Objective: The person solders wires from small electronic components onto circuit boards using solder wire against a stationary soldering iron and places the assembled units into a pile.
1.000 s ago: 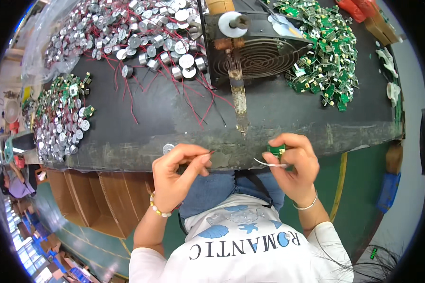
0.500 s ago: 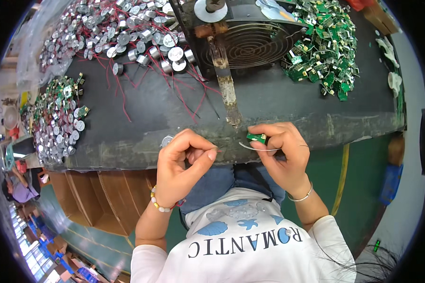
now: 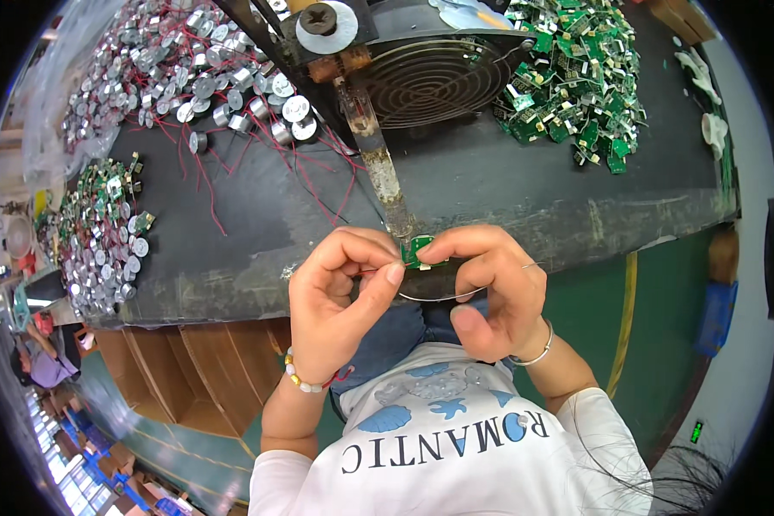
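My left hand (image 3: pixel 335 301) pinches a thin red wire (image 3: pixel 365 273) between thumb and forefinger. Its fingertips are at the left edge of a small green circuit board (image 3: pixel 422 250). My right hand (image 3: pixel 506 288) presses that board with its index fingertip, while the thumb stands away. A thin silvery wire (image 3: pixel 439 299), like solder, runs through the right fingers and curves below the board. The worn metal bar of a fixed soldering iron (image 3: pixel 380 172) slants down, its tip right at the board; actual contact cannot be made out. A silvery piece (image 3: pixel 290 271) shows partly behind my left hand.
Round silver motors with red wires (image 3: pixel 224 82) are heaped at the back left. Motors joined to boards (image 3: pixel 103 232) lie at the left edge, loose green boards (image 3: pixel 576 77) at the back right. A black fan with a round grille (image 3: pixel 434 82) stands behind the iron.
My right hand has moved left with the circuit board, bringing it under the iron's tip. My left hand's fingertips now meet the board's edge with the red wire. The view has shifted slightly.
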`<state>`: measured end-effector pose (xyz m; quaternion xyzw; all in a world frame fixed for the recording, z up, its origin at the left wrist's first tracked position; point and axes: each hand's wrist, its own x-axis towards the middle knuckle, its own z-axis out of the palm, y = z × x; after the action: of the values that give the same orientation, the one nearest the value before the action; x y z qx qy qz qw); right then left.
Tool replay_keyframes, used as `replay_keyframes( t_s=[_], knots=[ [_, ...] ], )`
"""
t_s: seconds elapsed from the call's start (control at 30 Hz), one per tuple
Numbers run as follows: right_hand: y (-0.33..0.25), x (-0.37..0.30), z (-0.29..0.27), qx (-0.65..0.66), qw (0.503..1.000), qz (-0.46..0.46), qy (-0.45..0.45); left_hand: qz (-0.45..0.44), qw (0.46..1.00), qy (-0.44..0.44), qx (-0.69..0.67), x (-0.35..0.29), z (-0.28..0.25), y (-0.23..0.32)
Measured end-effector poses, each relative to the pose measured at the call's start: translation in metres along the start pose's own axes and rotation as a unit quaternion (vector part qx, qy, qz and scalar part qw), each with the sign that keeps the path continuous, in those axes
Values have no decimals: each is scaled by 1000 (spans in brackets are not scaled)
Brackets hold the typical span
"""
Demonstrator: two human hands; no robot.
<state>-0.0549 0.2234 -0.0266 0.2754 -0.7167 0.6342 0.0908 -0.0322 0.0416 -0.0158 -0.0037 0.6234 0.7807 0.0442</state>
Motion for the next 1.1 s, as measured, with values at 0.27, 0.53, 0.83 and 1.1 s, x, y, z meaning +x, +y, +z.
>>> replay_keyframes(
  t_s=[0.27, 0.53, 0.83, 1.1],
  knots=[
    [5, 8, 0, -13, 999, -28, 30, -57, 993, 18, -101, 5, 2, 2],
    [4, 16, 3, -30, 998, -38, 39, -43, 993, 31, -103, 9, 2, 8],
    [5, 13, 7, -32, 997, -43, 48, -25, 997, 50, -53, 0, 8, 6],
    [6, 9, 10, -54, 997, -38, 49, 15, 998, 38, -47, -2, 8, -3]
  ],
)
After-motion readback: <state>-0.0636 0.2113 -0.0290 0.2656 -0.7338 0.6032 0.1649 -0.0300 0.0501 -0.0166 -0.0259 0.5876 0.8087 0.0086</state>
